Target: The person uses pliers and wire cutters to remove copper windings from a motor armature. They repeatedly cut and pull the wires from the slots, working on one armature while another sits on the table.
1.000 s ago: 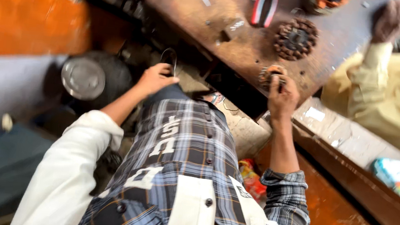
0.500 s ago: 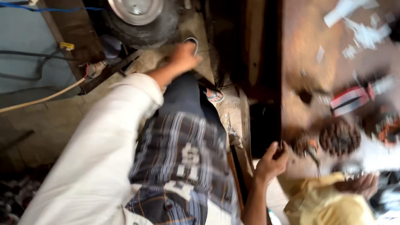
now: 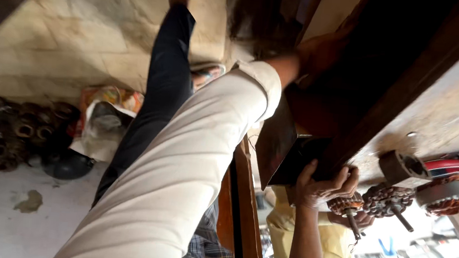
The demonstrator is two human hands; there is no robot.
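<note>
The view is tilted sideways. My left hand [image 3: 311, 51], at the end of a white sleeve, reaches up into the dark space under the wooden workbench [image 3: 414, 79]; it is blurred and its fingers are hard to read. My right hand [image 3: 322, 184], with a plaid cuff, curls over the bench edge around a copper-wound rotor [image 3: 345, 205] whose shaft points down. A second rotor [image 3: 388, 200] lies just beside it on the bench top.
On the bench lie a metal cylinder housing [image 3: 405, 168], red-handled pliers [image 3: 445, 165] and another winding [image 3: 447, 197]. Another person in yellow [image 3: 336, 246] is beyond the bench. A pile of old coils [image 3: 5, 130], a dark bowl [image 3: 69, 165] and a crumpled bag [image 3: 107, 117] sit on the floor.
The camera has swung round and dropped lower. My left arm has stretched from the floor-side pot up under the bench. My right hand has stayed at the bench edge on the rotor.
</note>
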